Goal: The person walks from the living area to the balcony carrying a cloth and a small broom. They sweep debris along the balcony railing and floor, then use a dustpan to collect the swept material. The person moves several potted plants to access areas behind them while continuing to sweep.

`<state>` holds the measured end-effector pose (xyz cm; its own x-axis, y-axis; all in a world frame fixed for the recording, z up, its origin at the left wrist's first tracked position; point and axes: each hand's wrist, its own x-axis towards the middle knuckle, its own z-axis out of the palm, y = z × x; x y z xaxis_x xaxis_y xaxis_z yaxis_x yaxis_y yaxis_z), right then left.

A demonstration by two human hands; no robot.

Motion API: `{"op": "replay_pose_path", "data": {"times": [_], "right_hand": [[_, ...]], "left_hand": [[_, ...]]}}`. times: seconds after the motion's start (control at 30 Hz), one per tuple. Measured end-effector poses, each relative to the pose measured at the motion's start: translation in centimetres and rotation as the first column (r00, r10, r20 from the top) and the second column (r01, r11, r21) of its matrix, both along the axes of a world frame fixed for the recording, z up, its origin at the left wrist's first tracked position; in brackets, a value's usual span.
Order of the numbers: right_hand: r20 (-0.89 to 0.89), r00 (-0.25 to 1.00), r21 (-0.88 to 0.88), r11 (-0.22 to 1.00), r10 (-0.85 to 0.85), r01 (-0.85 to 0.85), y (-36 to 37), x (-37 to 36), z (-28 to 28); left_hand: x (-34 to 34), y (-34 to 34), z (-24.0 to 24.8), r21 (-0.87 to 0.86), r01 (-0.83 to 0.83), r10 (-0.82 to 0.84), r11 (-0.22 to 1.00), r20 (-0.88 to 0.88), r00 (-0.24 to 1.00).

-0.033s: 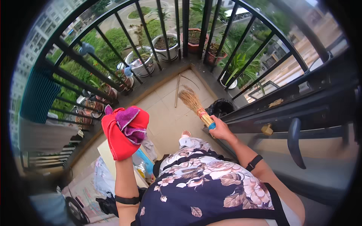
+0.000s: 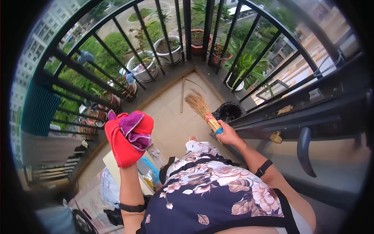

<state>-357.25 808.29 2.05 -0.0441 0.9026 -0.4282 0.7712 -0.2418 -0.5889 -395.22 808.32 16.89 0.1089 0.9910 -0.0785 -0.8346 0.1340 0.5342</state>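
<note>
On the left, a teal towel [image 2: 41, 107] hangs over the railing [image 2: 188, 31], with a grey cloth [image 2: 50, 150] nearer, below it. Near left, a black wheel [image 2: 83, 221] shows at the edge of the view. A pale board [image 2: 112, 165] stands partly behind the left forearm, next to a crumpled white-and-blue cloth [image 2: 109, 189].

The left hand is raised at the left, hidden by a red cloth [image 2: 120, 150] that covers it down to the wrist; whether its fingers are spread or closed, I cannot tell. A purple cloth [image 2: 135, 134] lies bunched over the red one.

On the far side, potted plants line the ledge beyond the bars, among them white pots [image 2: 169, 56] and a red pot [image 2: 196, 43]. A thin stick [image 2: 182, 97] lies on the tiled floor [image 2: 165, 117], far of the floral apron [image 2: 218, 187].

Right of the stick, the right hand [image 2: 228, 133] has its fingers wrapped round the broom [image 2: 202, 109] at the blue-banded end, bristles pointing far and left. Just beside the broom is a black bag [image 2: 228, 112], and farther right a dark door [image 2: 253, 129] with a brass knob [image 2: 276, 137] and a curved handle [image 2: 305, 152]
</note>
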Motion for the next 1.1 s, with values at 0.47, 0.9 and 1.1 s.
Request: {"op": "replay_pose_path", "data": {"times": [0.47, 0.9, 1.1], "right_hand": [[0.066, 0.889, -0.105, 0.883, -0.453, 0.458, 6.3, -2.6, 1.2], [0.314, 0.254, -0.048, 0.252, -0.915, 0.966, 13.0, -2.4, 1.9], [0.382, -0.041, 0.039, -0.028, -0.923, 0.999, 13.1, -2.3, 0.8]], "left_hand": [[4.7, 26.3, 3.1, -0.315, 0.257, -0.289, 0.914, -0.060, 0.955], [-0.5, 44.5, -0.3, -0.319, 0.475, -0.548, 0.820, -0.199, 0.812], [0.1, 47.5, -1.5, -0.302, 0.541, -0.600, 0.785, -0.157, 0.784]]}}
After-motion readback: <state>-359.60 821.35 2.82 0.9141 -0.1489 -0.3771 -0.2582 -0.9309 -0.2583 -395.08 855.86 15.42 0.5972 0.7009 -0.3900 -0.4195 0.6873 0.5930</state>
